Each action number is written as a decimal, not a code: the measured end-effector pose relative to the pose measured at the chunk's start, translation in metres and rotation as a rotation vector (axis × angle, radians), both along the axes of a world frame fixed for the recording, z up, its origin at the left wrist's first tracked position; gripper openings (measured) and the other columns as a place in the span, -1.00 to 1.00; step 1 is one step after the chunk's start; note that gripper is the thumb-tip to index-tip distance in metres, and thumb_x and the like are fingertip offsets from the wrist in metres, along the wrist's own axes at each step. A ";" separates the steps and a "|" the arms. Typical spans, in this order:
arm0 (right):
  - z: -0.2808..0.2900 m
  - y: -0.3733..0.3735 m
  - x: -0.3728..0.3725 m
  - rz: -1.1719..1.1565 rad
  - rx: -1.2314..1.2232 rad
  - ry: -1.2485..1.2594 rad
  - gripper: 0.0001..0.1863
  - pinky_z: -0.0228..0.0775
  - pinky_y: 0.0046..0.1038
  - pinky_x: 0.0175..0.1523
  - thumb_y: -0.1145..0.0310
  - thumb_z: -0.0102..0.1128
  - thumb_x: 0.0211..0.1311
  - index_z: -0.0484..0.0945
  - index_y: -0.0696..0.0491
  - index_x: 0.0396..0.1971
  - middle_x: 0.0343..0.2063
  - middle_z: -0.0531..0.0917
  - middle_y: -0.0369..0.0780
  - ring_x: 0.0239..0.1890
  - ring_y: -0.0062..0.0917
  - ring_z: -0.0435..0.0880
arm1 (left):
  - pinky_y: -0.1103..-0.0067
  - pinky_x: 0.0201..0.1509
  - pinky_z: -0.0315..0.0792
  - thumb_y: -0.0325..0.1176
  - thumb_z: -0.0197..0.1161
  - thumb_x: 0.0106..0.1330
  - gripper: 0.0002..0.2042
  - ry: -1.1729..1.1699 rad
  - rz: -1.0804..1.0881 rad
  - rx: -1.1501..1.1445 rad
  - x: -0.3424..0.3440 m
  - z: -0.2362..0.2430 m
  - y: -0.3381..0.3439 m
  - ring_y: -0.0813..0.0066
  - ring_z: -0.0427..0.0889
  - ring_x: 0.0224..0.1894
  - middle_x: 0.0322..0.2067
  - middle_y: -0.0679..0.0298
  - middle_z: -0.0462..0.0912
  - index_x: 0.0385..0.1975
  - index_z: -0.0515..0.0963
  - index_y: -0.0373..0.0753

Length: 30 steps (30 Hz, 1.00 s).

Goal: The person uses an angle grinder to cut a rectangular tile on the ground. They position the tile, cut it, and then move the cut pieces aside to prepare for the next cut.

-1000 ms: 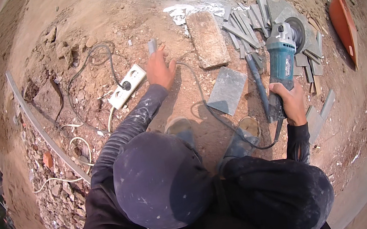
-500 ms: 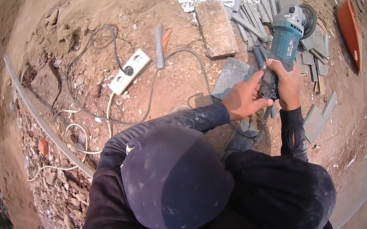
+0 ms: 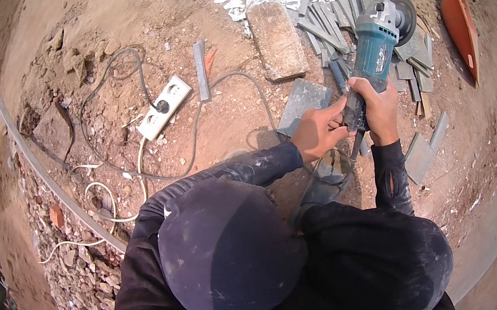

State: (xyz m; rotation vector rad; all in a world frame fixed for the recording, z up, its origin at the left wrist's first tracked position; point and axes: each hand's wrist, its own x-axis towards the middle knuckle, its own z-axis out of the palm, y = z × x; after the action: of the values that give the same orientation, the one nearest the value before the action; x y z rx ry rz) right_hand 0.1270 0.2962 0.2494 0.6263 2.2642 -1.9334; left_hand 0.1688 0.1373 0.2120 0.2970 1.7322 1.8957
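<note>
A teal angle grinder (image 3: 374, 54) with a grey head is held up over the ground, tilted so that its disc (image 3: 408, 20) points away to the upper right. My right hand (image 3: 381, 110) is wrapped round its black rear handle. My left hand (image 3: 317, 133) grips the handle's tail end from the left, thumb and forefinger against it; the other fingertips are partly hidden. From the tail hangs a dark cord (image 3: 356, 147). Just beyond my left hand, a grey tile (image 3: 300, 105) lies on the dirt.
Several cut grey tile strips (image 3: 322, 23) are heaped beyond the grinder, beside a brown block (image 3: 277, 38). A white power strip (image 3: 165, 108) with a black plug lies left, among looping cables. An orange container (image 3: 458, 28) stands at right. Rubble (image 3: 80, 268) covers the left ground.
The whole scene has shifted slightly left in view, the grinder with it. Both hands keep their hold; my left fingers have drawn closer around the tail end.
</note>
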 end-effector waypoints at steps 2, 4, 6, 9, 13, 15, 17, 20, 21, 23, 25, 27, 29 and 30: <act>-0.003 0.005 0.002 0.022 0.028 -0.019 -0.66 0.38 -0.56 -0.24 0.33 0.37 0.00 0.53 0.17 -0.25 -0.41 0.61 -0.31 -0.42 -0.64 0.53 | 0.58 -0.13 0.55 -0.39 0.38 0.21 -0.34 0.057 -0.008 -0.135 -0.001 -0.003 -0.003 0.51 0.70 -0.21 -0.25 0.08 0.69 0.29 0.26 -0.41; -0.004 0.006 0.006 0.036 0.032 -0.028 -0.66 0.37 -0.57 -0.24 0.32 0.37 0.00 0.54 0.17 -0.24 -0.42 0.61 -0.31 -0.43 -0.65 0.53 | 0.57 -0.18 0.54 -0.34 0.39 0.20 -0.43 0.009 -0.061 -0.190 -0.007 -0.014 -0.016 0.50 0.69 -0.26 -0.30 0.11 0.69 0.20 0.40 -0.36; -0.003 0.011 0.011 0.022 0.022 -0.031 -0.66 0.37 -0.57 -0.26 0.32 0.37 0.02 0.54 0.17 -0.24 -0.42 0.62 -0.31 -0.44 -0.66 0.53 | 0.54 -0.24 0.51 -0.27 0.37 0.20 -0.64 0.120 -0.022 -0.429 -0.021 -0.018 -0.039 0.41 0.68 -0.32 -0.31 0.11 0.68 -0.05 0.63 -0.32; -0.002 0.022 0.019 0.012 0.044 -0.036 -0.68 0.37 -0.58 -0.30 0.32 0.36 0.04 0.53 0.16 -0.26 -0.44 0.60 -0.31 -0.47 -0.67 0.52 | 0.31 -0.08 0.44 -0.34 0.33 0.17 -0.79 0.569 0.537 -0.882 -0.043 -0.067 -0.102 0.06 0.59 -0.21 -0.30 0.04 0.62 -0.27 0.65 -0.32; -0.006 0.022 0.025 0.007 0.074 -0.021 -0.71 0.36 -0.59 -0.34 0.31 0.34 0.05 0.51 0.15 -0.30 -0.48 0.58 -0.32 -0.52 -0.67 0.52 | 0.27 -0.02 0.37 -0.20 0.45 0.06 -0.52 0.486 0.733 -1.356 -0.054 -0.090 -0.205 0.01 0.49 -0.09 -0.18 -0.07 0.50 -0.08 0.53 -0.38; -0.007 0.025 0.027 0.008 0.096 -0.018 -0.70 0.37 -0.58 -0.34 0.31 0.34 0.05 0.51 0.16 -0.29 -0.48 0.58 -0.31 -0.51 -0.66 0.52 | 0.23 0.02 0.42 -0.18 0.42 0.05 -0.54 0.293 0.587 -1.378 -0.060 -0.088 -0.213 -0.07 0.54 -0.06 -0.17 -0.09 0.58 -0.16 0.57 -0.41; -0.009 0.030 0.028 0.021 0.122 -0.014 -0.70 0.37 -0.58 -0.33 0.32 0.34 0.05 0.51 0.16 -0.27 -0.47 0.59 -0.31 -0.51 -0.66 0.53 | 0.20 -0.07 0.47 -0.14 0.40 0.04 -0.58 0.157 0.481 -1.403 -0.071 -0.089 -0.217 -0.08 0.61 -0.17 -0.28 -0.09 0.64 -0.25 0.61 -0.39; -0.001 0.025 0.028 -0.003 0.103 0.005 -0.70 0.37 -0.58 -0.32 0.32 0.34 0.04 0.51 0.15 -0.28 -0.47 0.60 -0.31 -0.50 -0.66 0.53 | 0.18 -0.18 0.51 -0.14 0.38 0.05 -0.64 0.128 0.364 -1.452 -0.076 -0.084 -0.208 -0.09 0.66 -0.30 -0.40 -0.09 0.67 -0.35 0.64 -0.36; 0.000 0.028 0.028 0.020 0.102 -0.008 -0.67 0.38 -0.57 -0.27 0.33 0.35 0.03 0.51 0.17 -0.24 -0.43 0.61 -0.30 -0.45 -0.65 0.54 | 0.17 -0.22 0.52 -0.14 0.37 0.05 -0.65 0.151 0.334 -1.469 -0.077 -0.082 -0.203 -0.09 0.67 -0.34 -0.43 -0.09 0.67 -0.38 0.65 -0.35; -0.001 0.033 0.030 0.059 0.099 -0.031 -0.59 0.40 -0.54 -0.17 0.34 0.38 -0.01 0.51 0.19 -0.17 -0.35 0.63 -0.28 -0.34 -0.62 0.56 | 0.18 -0.21 0.52 -0.14 0.36 0.06 -0.66 0.177 0.346 -1.512 -0.076 -0.091 -0.208 -0.08 0.67 -0.32 -0.42 -0.09 0.67 -0.37 0.64 -0.34; 0.000 0.033 0.033 0.046 0.133 -0.054 -0.60 0.40 -0.54 -0.15 0.34 0.38 -0.02 0.52 0.19 -0.18 -0.34 0.63 -0.27 -0.33 -0.62 0.55 | 0.19 -0.21 0.53 -0.14 0.36 0.06 -0.67 0.200 0.363 -1.500 -0.078 -0.096 -0.211 -0.07 0.68 -0.31 -0.41 -0.10 0.67 -0.37 0.64 -0.34; -0.002 0.033 0.032 0.066 0.155 -0.069 -0.61 0.40 -0.54 -0.15 0.34 0.38 -0.02 0.53 0.19 -0.19 -0.34 0.63 -0.27 -0.33 -0.62 0.55 | 0.19 -0.21 0.53 -0.14 0.36 0.06 -0.66 0.210 0.407 -1.471 -0.079 -0.094 -0.216 -0.08 0.68 -0.29 -0.42 -0.11 0.67 -0.38 0.64 -0.34; -0.008 0.036 0.034 0.046 0.126 -0.045 -0.62 0.40 -0.54 -0.15 0.34 0.37 -0.02 0.53 0.20 -0.21 -0.35 0.63 -0.27 -0.34 -0.62 0.54 | 0.18 -0.21 0.53 -0.08 0.36 0.08 -0.62 0.181 0.406 -1.486 -0.083 -0.095 -0.213 -0.10 0.68 -0.28 -0.42 -0.11 0.67 -0.38 0.65 -0.35; -0.008 0.036 0.034 0.044 0.115 -0.043 -0.62 0.40 -0.53 -0.15 0.34 0.37 -0.02 0.53 0.20 -0.21 -0.35 0.63 -0.27 -0.34 -0.62 0.54 | 0.18 -0.22 0.53 -0.06 0.35 0.08 -0.61 0.175 0.418 -1.506 -0.085 -0.097 -0.210 -0.11 0.68 -0.28 -0.42 -0.11 0.67 -0.38 0.65 -0.35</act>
State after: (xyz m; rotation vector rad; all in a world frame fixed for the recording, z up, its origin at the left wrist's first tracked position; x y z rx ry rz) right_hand 0.1612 0.3324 0.2417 0.6190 2.3546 -1.7635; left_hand 0.0834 -0.0722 0.1152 -0.5182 2.9083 0.3115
